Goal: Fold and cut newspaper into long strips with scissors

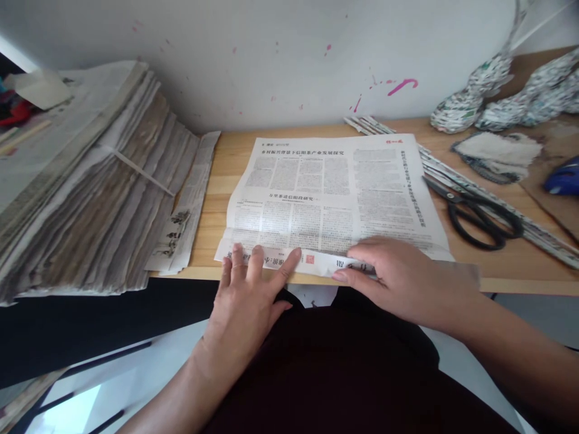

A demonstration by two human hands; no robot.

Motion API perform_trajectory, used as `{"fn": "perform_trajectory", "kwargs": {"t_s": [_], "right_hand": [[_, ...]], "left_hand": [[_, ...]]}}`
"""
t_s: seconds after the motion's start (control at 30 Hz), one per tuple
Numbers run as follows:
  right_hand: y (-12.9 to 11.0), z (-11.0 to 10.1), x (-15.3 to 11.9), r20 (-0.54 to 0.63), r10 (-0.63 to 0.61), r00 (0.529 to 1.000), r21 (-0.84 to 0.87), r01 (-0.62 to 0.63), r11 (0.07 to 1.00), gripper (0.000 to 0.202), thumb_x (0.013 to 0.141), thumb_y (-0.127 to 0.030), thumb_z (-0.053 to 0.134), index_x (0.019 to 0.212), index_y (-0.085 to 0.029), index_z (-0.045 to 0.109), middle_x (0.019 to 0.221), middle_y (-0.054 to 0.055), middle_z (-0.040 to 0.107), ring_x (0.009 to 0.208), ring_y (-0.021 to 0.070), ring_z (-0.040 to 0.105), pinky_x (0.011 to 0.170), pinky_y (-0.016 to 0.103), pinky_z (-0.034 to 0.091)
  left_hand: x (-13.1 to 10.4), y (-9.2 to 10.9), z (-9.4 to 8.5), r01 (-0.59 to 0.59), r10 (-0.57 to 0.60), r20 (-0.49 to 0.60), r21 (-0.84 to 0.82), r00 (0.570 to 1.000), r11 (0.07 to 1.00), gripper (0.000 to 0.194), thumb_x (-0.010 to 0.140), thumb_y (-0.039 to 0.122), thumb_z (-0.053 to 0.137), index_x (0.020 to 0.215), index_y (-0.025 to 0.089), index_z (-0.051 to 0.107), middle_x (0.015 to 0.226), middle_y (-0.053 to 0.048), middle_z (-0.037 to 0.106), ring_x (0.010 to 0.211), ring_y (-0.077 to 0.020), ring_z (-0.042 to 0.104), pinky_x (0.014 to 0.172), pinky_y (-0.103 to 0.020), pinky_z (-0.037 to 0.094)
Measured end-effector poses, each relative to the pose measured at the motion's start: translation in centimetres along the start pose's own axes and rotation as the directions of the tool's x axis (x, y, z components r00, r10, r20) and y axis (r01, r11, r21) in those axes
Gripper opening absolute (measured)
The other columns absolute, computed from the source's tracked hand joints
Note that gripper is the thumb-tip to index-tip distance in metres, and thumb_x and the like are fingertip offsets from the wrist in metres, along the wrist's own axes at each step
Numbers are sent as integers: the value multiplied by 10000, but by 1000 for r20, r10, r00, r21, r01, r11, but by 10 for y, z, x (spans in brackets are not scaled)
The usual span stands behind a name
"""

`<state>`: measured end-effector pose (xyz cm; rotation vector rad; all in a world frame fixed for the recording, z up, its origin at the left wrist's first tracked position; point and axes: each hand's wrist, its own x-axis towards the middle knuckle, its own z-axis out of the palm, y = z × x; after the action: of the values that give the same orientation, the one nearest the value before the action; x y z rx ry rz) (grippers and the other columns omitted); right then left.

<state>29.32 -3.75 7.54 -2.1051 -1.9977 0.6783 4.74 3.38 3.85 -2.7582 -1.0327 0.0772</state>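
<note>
A newspaper sheet [312,193] lies flat on the wooden table, its near edge folded over into a narrow strip along the table's front. My left hand [251,286] rests on the left part of this fold, fingers spread and pressing on the paper. At the right part of the fold, my right hand [393,274] pinches the paper between thumb and fingers. Some of the fold is hidden under both hands. Black-handled scissors [479,220] lie just right of the sheet.
A tall tied stack of newspapers [117,199] stands at the left. Thin rolled paper sticks [534,232] run diagonally beneath the scissors. Twisted paper bundles [474,90], a frayed cloth [497,155] and a blue object [563,178] lie at the right. A paint-spotted wall [271,66] closes off the back.
</note>
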Motion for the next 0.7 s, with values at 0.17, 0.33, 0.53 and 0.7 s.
{"fn": "perform_trajectory", "kwargs": {"t_s": [0.17, 0.33, 0.53, 0.7], "right_hand": [[-1, 2, 4, -2, 19, 1000, 41, -19, 999, 472, 1038, -409, 401, 615, -203, 425, 591, -7, 541, 564, 131, 445, 564, 332, 256], [0, 3, 7, -4, -11, 1000, 30, 11, 999, 431, 1023, -352, 430, 621, -199, 402, 603, -11, 538, 585, 130, 448, 580, 329, 263], [1, 6, 8, -6, -47, 999, 12, 47, 999, 435, 1014, -352, 458, 614, -200, 381, 602, -7, 513, 607, 137, 437, 605, 335, 255], [1, 9, 7, -29, -41, 999, -12, 41, 999, 436, 1013, -352, 464, 617, -206, 355, 594, -8, 485, 608, 142, 408, 609, 336, 253]], "left_hand": [[-1, 0, -1, 5, -5, 11, -9, 1000, 1000, 986, 786, 494, 799, 1595, 442, 238, 1431, -166, 500, 1415, -531, 412, 1096, -628, 453], [-1, 1, -1, 22, -22, -4, -31, 1000, 999, 1054, 771, 522, 801, 1615, 411, 180, 1414, -165, 501, 1415, -528, 413, 1111, -617, 443], [1, 2, -4, 2, -2, 15, -18, 1000, 1000, 1070, 761, 494, 820, 1605, 460, 162, 1413, -151, 504, 1415, -531, 409, 1097, -636, 441], [2, 2, -4, -6, 6, 14, 5, 1000, 1000, 1025, 795, 484, 791, 1600, 470, 157, 1395, -159, 501, 1400, -552, 416, 1091, -645, 438]]}}
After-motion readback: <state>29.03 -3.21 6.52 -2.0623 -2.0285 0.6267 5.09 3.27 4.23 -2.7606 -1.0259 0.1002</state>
